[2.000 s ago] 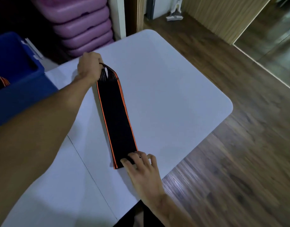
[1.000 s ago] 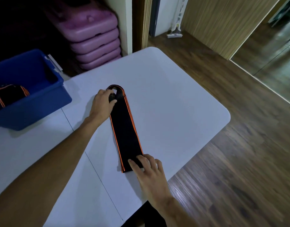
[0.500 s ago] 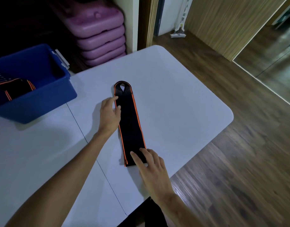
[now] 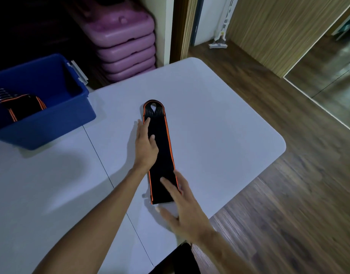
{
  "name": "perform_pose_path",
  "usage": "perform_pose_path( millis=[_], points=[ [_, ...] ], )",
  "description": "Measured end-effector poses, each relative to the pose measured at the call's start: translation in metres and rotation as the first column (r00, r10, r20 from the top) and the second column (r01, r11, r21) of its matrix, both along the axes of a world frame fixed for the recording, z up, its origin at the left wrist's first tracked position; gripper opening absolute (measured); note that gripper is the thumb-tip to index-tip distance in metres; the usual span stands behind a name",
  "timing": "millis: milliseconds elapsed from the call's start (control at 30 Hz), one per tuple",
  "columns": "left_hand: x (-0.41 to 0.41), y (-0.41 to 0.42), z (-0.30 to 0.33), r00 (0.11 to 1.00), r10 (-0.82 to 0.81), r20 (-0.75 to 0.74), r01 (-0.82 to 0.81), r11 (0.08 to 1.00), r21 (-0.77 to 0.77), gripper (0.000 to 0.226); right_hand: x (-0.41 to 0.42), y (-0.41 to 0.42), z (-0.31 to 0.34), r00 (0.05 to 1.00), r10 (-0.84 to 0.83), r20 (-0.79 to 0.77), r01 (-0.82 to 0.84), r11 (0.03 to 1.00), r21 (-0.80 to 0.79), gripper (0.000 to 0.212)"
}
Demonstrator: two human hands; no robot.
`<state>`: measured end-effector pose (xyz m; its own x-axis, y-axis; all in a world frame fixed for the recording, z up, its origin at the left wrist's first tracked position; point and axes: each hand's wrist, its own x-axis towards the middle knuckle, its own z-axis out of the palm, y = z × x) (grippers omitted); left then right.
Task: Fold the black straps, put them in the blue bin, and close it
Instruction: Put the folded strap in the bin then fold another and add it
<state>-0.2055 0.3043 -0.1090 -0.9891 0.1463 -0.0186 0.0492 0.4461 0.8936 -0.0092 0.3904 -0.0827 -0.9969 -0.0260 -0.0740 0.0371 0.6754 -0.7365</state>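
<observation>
A long black strap (image 4: pixel 160 147) with orange edges lies flat on the white table (image 4: pixel 219 125), its looped end pointing away from me. My left hand (image 4: pixel 145 147) rests flat and open on the strap's left side near the middle. My right hand (image 4: pixel 182 204) lies flat on the near end, fingers spread over the strap's edge. The blue bin (image 4: pixel 51 115) stands open at the table's left, with another folded black strap (image 4: pixel 21 107) inside it.
A white latch (image 4: pixel 78 72) sticks out at the bin's far rim. Stacked purple plastic steps (image 4: pixel 126 50) sit beyond the table. The table's rounded right edge (image 4: pixel 283 147) drops to a wooden floor. A seam (image 4: pixel 103 165) crosses the tabletop.
My left hand let go of the looped end and slid down the strap toward me, now flat on it. The right hand stays on the near end. The view shifted left.
</observation>
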Motion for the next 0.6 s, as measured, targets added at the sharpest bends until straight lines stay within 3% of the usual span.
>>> perform_pose_path(
  millis=[133, 267, 500, 600],
  points=[
    [-0.009, -0.001, 0.004, 0.997, 0.061, 0.050, -0.063, 0.998, 0.025, 0.052, -0.048, 0.013, 0.011, 0.972, -0.205, 0.114, 0.224, 0.955, -0.193, 0.063],
    [-0.014, 0.002, 0.004, 0.994, 0.084, 0.071, -0.089, 0.994, 0.070, 0.053, -0.104, 0.018, 0.009, 0.966, -0.240, 0.095, 0.258, 0.914, -0.315, 0.047],
    [-0.012, -0.012, 0.012, 0.990, 0.051, 0.128, -0.065, 0.992, 0.106, 0.050, -0.113, 0.024, -0.003, 0.986, -0.161, 0.046, 0.168, 0.948, -0.270, 0.052],
    [0.031, -0.039, 0.024, 0.993, -0.089, -0.077, 0.087, 0.996, -0.033, 0.036, -0.080, 0.035, -0.004, 0.996, -0.080, 0.037, 0.084, 0.986, -0.142, 0.053]
  ],
)
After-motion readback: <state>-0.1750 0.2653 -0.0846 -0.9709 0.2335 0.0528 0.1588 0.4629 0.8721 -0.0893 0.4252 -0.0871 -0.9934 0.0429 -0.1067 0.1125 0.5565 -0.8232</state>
